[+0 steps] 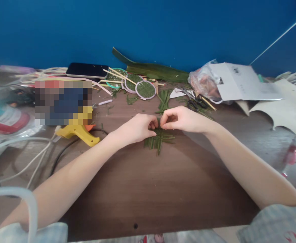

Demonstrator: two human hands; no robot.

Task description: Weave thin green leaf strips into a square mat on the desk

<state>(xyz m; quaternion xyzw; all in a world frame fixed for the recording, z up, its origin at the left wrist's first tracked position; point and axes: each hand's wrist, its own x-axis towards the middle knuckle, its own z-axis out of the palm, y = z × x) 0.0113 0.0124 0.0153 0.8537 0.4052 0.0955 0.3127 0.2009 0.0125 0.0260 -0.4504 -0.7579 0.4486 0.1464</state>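
- The crossed strips (159, 141) lie on the table (158, 182), below my left grip (139, 129) and right grip (185, 118).
- The right grip seems pinched on the strips; whether the left grip holds any, I cannot tell.
- I judge that I should pull gently, keeping the crossings flat and tight.

We log left sleeve (53, 233) and right sleeve (271, 221): pale blue-white check, loose, short or pushed up. Red script-like marking (293, 237) on the right one. Pale cloth (188, 237) at bottom (shirt or lap, we can't tell), red and pinkish prints (159, 238).
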